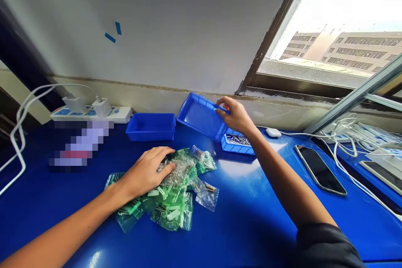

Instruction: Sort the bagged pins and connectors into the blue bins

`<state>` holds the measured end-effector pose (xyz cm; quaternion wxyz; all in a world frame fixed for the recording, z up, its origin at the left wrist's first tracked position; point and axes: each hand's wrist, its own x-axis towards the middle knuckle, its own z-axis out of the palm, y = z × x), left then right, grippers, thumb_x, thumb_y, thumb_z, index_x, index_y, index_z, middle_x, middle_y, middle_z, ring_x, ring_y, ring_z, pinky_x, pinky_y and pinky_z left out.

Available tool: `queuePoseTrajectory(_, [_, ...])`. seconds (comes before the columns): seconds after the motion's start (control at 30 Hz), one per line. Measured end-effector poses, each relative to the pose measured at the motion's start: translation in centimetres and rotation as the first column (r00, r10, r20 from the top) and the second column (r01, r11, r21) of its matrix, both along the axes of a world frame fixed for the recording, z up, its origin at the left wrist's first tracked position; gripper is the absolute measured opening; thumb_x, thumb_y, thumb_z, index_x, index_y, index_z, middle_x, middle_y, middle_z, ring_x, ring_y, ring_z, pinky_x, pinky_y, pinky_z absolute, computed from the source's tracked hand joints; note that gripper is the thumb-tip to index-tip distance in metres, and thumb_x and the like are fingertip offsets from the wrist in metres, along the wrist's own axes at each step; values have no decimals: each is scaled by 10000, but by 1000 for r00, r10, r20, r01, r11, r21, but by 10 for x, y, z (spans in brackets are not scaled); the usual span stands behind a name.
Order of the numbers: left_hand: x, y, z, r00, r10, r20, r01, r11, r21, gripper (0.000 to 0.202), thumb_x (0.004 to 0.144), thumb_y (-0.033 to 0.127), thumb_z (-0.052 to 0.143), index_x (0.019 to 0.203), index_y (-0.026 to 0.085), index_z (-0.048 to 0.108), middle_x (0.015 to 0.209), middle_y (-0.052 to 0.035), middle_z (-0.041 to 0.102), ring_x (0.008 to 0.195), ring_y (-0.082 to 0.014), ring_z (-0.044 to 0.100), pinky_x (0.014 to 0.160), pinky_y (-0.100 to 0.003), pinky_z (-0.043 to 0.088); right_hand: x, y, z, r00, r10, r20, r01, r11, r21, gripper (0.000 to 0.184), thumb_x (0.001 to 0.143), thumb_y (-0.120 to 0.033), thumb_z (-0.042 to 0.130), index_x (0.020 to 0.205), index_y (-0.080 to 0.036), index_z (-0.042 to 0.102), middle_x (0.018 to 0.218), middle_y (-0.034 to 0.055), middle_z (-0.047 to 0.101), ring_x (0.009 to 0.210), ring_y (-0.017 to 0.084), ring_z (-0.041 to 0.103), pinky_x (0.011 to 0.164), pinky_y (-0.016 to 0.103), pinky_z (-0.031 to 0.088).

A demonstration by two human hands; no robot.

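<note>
My right hand (234, 113) grips the right edge of a blue plastic bin (202, 115), which is tilted with its inside facing me. Below that hand stands a second blue bin (240, 149) holding many small metal pieces, partly covered by the tilted bin and my forearm. My left hand (150, 169) lies with fingers stretched over a heap of small clear and green plastic bags (172, 205). White plastic parts show through several bags. One clear bag (209, 196) with brass-coloured pieces lies at the heap's right side.
Another blue bin (150, 127) stands by the wall, beside a power strip (91, 113) with chargers and white cables. At the right lie a phone (320, 169), a white earbud case (273, 132) and more cables. A metal frame (354, 100) slants before the window.
</note>
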<state>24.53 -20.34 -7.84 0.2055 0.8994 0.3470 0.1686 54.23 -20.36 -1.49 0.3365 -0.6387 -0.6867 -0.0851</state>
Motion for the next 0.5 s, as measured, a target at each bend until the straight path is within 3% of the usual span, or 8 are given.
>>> queuePoseTrajectory(0.07, [0, -3, 0, 998, -23, -55, 25, 999, 41, 476, 908, 487, 368, 1260, 188, 482, 1288, -89, 547, 1217, -282, 464, 1053, -493, 326, 5, 17, -5, 999, 17, 28, -9, 971, -239, 197, 793, -168, 543, 971, -194, 622, 901, 38, 608, 813, 164, 556, 728, 262, 427])
queuePoseTrajectory(0.1, [0, -4, 0, 997, -29, -72, 32, 998, 46, 484, 917, 487, 351, 1278, 186, 466, 1295, -88, 544, 1222, -276, 460, 1064, -494, 309, 5, 25, -9, 999, 15, 37, -3, 955, -297, 217, 799, -159, 535, 990, -198, 631, 938, 47, 612, 837, 167, 561, 751, 263, 428])
queuePoseTrajectory(0.23, [-2, -6, 0, 992, -69, -101, 73, 997, 38, 535, 923, 526, 318, 1325, 188, 421, 1355, -90, 492, 1258, -263, 426, 1081, -481, 285, -3, 35, -27, 997, -50, 52, 65, 928, -367, 264, 846, -229, 507, 1075, -217, 640, 1005, 82, 605, 874, 190, 572, 807, 294, 432])
queuePoseTrajectory(0.37, [-4, -7, -1, 983, -94, -156, 105, 992, 70, 628, 883, 594, 363, 1386, 220, 346, 1426, -92, 407, 1313, -280, 357, 1108, -540, 194, 23, 4, -36, 974, -219, 65, 228, 907, -354, 461, 830, -414, 530, 1235, -194, 538, 1167, 161, 525, 1086, 321, 493, 914, 453, 382])
queuePoseTrajectory(0.43, [-5, -8, -1, 980, -94, -178, 113, 988, 101, 674, 856, 621, 395, 1401, 229, 327, 1433, -99, 396, 1320, -293, 345, 1112, -575, 137, 48, -24, -42, 897, -441, -1, 419, 853, -312, 505, 798, -420, 558, 1242, -187, 510, 1206, 170, 492, 1161, 349, 439, 960, 477, 340])
queuePoseTrajectory(0.5, [-5, -9, -1, 977, -91, -191, 116, 986, 123, 690, 847, 631, 401, 1399, 224, 335, 1424, -106, 408, 1318, -297, 347, 1111, -591, 103, 73, -52, -51, 832, -553, -47, 512, 797, -319, 541, 750, -384, 604, 1220, -138, 494, 1173, 201, 497, 1145, 368, 457, 953, 480, 348])
